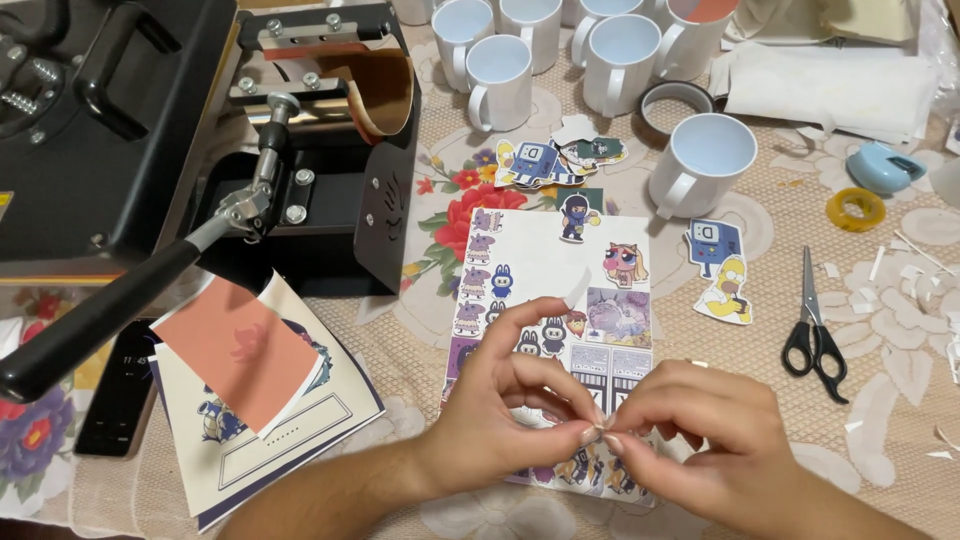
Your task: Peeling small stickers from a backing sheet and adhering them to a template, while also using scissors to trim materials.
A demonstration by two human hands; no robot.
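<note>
Lace-covered bench (900, 420), sticker work under way.
Both hands, left hand (510, 400) and right hand (700, 440), pinched a small sticker scrap (600, 432) in their grip over the sticker sheet (540, 260); empty white mugs (600, 50) stood beyond, scissors (815, 320) to the right.

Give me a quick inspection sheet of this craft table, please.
Surface: lace cloth over floral print.
Job's things: sticker sheet under both hands; small white scrap pinched between them.
Clutter: white mugs, scissors, cut-out stickers, tape rolls, paper stack, paper scraps.
Fingers: left hand and right hand meet fingertip to fingertip.
Cables: nothing seen.
Surroundings: black mug press with lever, at left.
</note>
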